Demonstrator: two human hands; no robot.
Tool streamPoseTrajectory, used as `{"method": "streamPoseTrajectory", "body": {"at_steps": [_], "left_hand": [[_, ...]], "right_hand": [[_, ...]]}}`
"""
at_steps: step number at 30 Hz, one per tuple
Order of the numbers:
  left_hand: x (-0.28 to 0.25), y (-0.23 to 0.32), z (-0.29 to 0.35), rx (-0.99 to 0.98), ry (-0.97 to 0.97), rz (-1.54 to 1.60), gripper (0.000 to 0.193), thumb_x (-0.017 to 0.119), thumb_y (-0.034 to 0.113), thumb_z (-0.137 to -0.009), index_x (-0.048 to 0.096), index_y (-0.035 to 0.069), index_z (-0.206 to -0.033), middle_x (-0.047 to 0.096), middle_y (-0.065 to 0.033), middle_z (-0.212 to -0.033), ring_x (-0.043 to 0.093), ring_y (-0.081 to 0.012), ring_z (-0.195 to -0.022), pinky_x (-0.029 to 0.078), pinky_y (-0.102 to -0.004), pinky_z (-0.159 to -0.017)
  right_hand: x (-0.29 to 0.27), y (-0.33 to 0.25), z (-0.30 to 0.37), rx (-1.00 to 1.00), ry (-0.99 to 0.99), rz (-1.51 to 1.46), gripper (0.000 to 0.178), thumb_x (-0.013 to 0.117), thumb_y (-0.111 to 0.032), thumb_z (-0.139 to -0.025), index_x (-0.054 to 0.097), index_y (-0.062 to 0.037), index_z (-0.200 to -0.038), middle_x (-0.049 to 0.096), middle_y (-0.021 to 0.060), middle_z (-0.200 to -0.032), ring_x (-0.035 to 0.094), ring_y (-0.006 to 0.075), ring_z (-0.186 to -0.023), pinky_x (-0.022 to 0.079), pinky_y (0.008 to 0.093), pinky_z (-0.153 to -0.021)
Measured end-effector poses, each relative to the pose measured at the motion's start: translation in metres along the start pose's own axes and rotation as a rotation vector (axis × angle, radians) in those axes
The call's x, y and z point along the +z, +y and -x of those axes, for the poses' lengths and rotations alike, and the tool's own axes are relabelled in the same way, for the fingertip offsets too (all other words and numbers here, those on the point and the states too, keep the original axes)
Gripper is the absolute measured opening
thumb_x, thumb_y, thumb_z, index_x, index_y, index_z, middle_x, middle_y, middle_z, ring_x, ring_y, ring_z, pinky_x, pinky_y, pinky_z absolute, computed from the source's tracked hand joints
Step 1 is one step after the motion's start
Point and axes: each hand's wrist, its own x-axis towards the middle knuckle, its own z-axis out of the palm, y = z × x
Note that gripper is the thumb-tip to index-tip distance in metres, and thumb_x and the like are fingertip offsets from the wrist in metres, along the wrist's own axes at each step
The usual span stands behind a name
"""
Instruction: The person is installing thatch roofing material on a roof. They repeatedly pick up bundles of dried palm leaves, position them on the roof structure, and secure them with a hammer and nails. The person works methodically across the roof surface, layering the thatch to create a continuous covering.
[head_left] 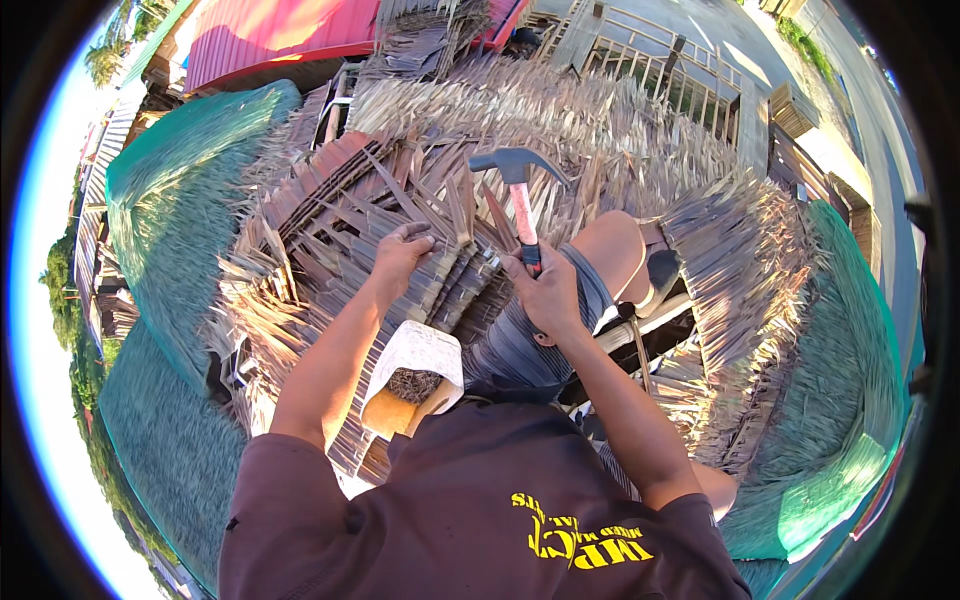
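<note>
A claw hammer (522, 208) with a dark head and a red and black handle stands upright in my right hand (550, 297), which grips it low on the handle. My left hand (402, 258) is over the dry thatch panels (455, 285), its fingers curled with the tips together. Whatever they pinch is too small to make out. Against my body, below my left hand, sits a cut-open white plastic container (432, 347) with a dark heap of small pieces inside, perhaps nails. My bent knee (612, 250) rests on the roof to the right of the hammer.
Thatch under green netting (200, 180) slopes down at the left, with more green-netted thatch (840, 400) at the right. A bamboo pole (650, 318) crosses a dark gap near my leg. Beyond lie a red metal roof (280, 40), a bamboo fence (690, 80) and a road (880, 130).
</note>
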Motion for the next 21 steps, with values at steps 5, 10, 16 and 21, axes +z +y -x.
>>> {"method": "streamPoseTrajectory", "body": {"at_steps": [5, 10, 16, 21], "left_hand": [[0.017, -0.011, -0.010, 0.489, 0.023, -1.078, 0.020, 0.078, 0.018, -0.081, 0.071, 0.005, -0.096, 0.071, -0.0107, -0.109, 0.069, -0.0273, -0.101, 0.053, -0.0383, -0.084], [0.036, -0.038, -0.016, 0.631, -0.100, -1.435, 0.024, 0.073, 0.016, -0.081, 0.066, 0.009, -0.103, 0.068, -0.0136, -0.105, 0.064, -0.0366, -0.103, 0.044, -0.0485, -0.098], [0.025, -0.029, -0.010, 0.771, 0.043, -1.330, 0.022, 0.068, 0.011, -0.085, 0.059, 0.006, -0.104, 0.066, -0.0163, -0.102, 0.065, -0.0371, -0.097, 0.049, -0.0473, -0.090], [0.001, 0.045, -0.001, 0.924, 0.450, -1.082, 0.015, 0.065, 0.005, -0.086, 0.055, 0.005, -0.098, 0.063, -0.0174, -0.090, 0.064, -0.0395, -0.085, 0.051, -0.0474, -0.080]], "right_hand": [[0.001, -0.001, 0.000, 0.047, -0.018, 0.078, 0.016, 0.070, -0.015, -0.095, 0.061, -0.0020, -0.092, 0.054, -0.0027, -0.059, 0.048, 0.0039, -0.047, 0.038, 0.0249, -0.044], [0.002, -0.001, 0.003, 0.045, -0.029, 0.059, 0.015, 0.070, -0.014, -0.095, 0.061, -0.0023, -0.092, 0.054, -0.0026, -0.059, 0.049, 0.0040, -0.048, 0.038, 0.0251, -0.044], [0.001, -0.003, -0.007, 0.050, -0.031, 0.039, 0.016, 0.071, -0.015, -0.094, 0.061, -0.0024, -0.092, 0.052, -0.0044, -0.062, 0.046, 0.0036, -0.051, 0.037, 0.0245, -0.047], [-0.003, -0.008, -0.038, -0.032, -0.045, -0.006, 0.022, 0.074, -0.020, -0.091, 0.062, -0.0024, -0.091, 0.050, 0.0012, -0.062, 0.047, 0.0115, -0.059, 0.040, 0.0310, -0.056]]}}
